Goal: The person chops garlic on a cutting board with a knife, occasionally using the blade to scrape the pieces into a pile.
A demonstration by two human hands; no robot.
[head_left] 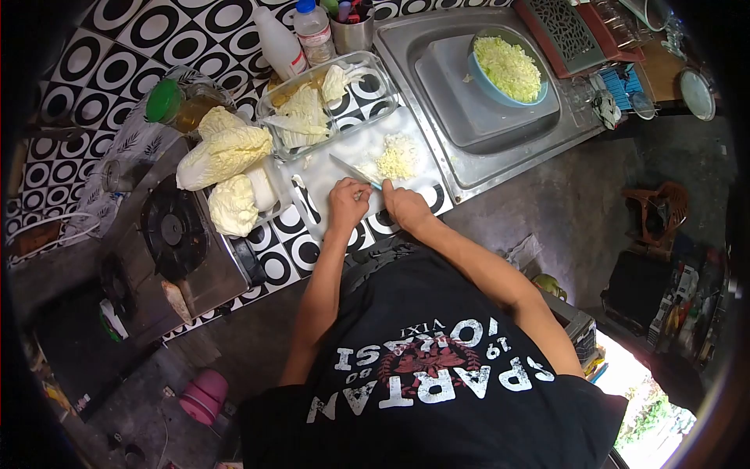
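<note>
My right hand [406, 208] is closed around the handle of a knife [348, 167], whose blade points up and to the left over a pale translucent cutting board [316, 178]. My left hand [349, 203] has its fingers curled together close beside the blade; what they pinch, if anything, is hidden. A small heap of finely chopped cabbage [398, 156] lies on the board just beyond the knife. Behind the board, a clear divided tray [380, 84] holds loose cabbage leaves [301, 117]. Whole napa cabbages [225, 152] are piled to the left of the board.
A blue bowl [490, 88] full of chopped cabbage sits on an upturned grey tub [441, 90] in the steel sink [469, 178]. Bottles [280, 45] stand at the back. To the left are a gas stove [211, 270] and a green-lidded jar [162, 102].
</note>
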